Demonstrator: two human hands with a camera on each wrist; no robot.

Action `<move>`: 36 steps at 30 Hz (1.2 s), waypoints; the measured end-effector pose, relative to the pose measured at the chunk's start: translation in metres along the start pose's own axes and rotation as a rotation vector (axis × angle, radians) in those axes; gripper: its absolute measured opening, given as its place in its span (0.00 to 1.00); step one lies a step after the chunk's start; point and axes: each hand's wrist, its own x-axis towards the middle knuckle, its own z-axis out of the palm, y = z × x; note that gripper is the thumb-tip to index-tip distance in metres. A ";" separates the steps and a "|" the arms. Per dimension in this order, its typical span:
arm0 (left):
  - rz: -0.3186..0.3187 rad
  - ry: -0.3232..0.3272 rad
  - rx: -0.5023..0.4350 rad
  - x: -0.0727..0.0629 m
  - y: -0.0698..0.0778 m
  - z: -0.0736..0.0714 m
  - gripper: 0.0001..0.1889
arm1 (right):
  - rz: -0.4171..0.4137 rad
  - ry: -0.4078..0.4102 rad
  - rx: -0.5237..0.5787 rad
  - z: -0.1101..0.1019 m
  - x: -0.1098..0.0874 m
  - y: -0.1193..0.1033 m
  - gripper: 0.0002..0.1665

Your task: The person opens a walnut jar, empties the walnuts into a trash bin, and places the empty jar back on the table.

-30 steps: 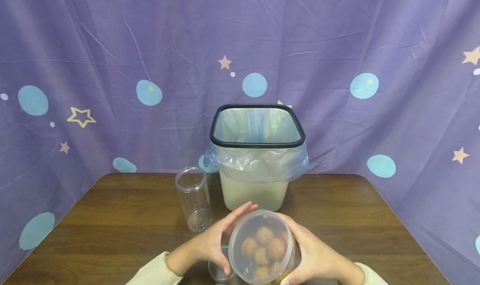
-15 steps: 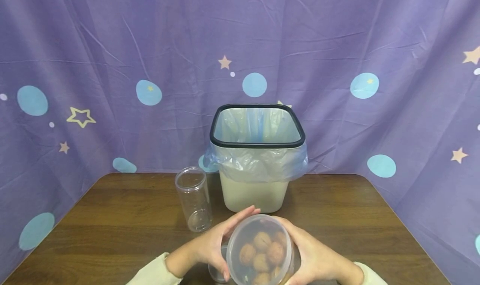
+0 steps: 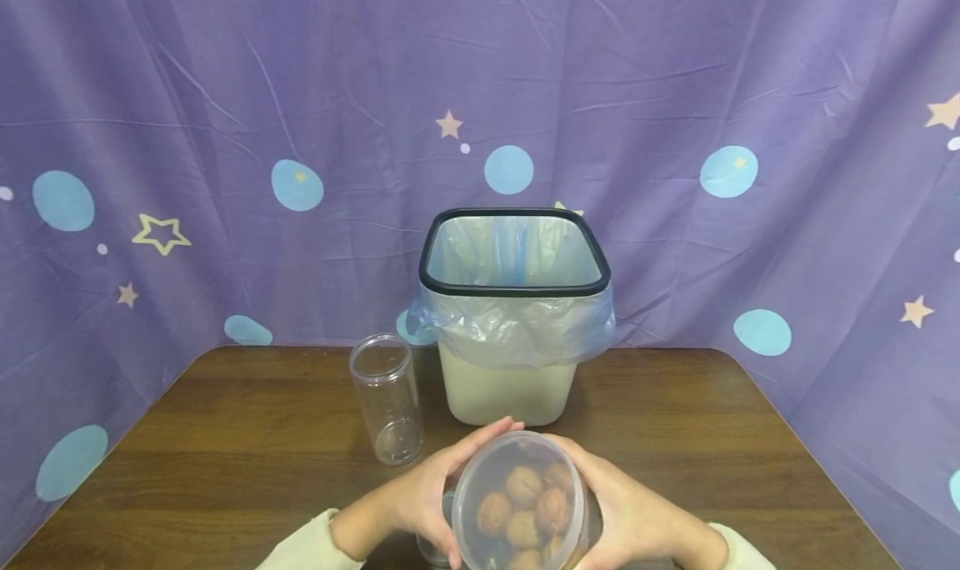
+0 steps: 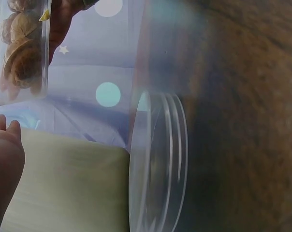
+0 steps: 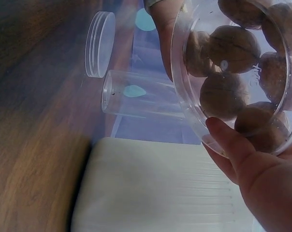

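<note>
Several walnuts [image 3: 523,530] show through the round translucent face of a clear plastic jar [image 3: 476,466], tilted toward the head camera near the table's front edge. My left hand [image 3: 423,503] holds it from the left, thumb and fingers spread around its rim. From the right, my right hand [image 3: 633,507] grips the side; in the right wrist view its thumb [image 5: 228,137] presses on the jar's round end. A small yellow bit [image 4: 44,15] shows on the jar wall in the left wrist view. Behind my left hand lies a clear round lid [image 4: 158,164], mostly hidden in the head view.
An empty clear jar [image 3: 392,407] stands upright, left of centre on the wooden table [image 3: 225,453]. Behind the hands is a cream bin [image 3: 510,391] with a black rim [image 3: 517,290] and a bluish plastic liner [image 3: 525,328]. A purple curtain [image 3: 375,78] hangs behind.
The walnut jar has moved slightly down and to the left between both hands, and the left thumb has come closer to its rim. The bin and empty jar stay put.
</note>
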 end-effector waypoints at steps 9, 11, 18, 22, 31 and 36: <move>-0.001 0.017 0.004 0.000 0.001 0.001 0.71 | 0.006 0.010 -0.026 0.001 0.001 -0.001 0.63; -0.007 0.030 -0.010 -0.001 0.001 0.002 0.70 | 0.009 0.017 -0.036 0.001 0.001 -0.002 0.63; -0.045 0.124 -0.121 -0.004 -0.001 0.008 0.63 | 0.037 0.063 -0.034 0.000 0.000 -0.002 0.62; -0.053 0.195 -0.147 -0.006 -0.003 0.013 0.61 | 0.096 0.095 -0.054 0.002 0.001 -0.004 0.63; -0.059 0.347 -0.174 -0.007 -0.006 0.024 0.58 | 0.230 0.170 -0.137 0.007 -0.001 -0.005 0.65; -0.076 0.408 -0.178 -0.006 -0.006 0.029 0.57 | 0.258 0.202 -0.156 0.008 -0.002 -0.004 0.64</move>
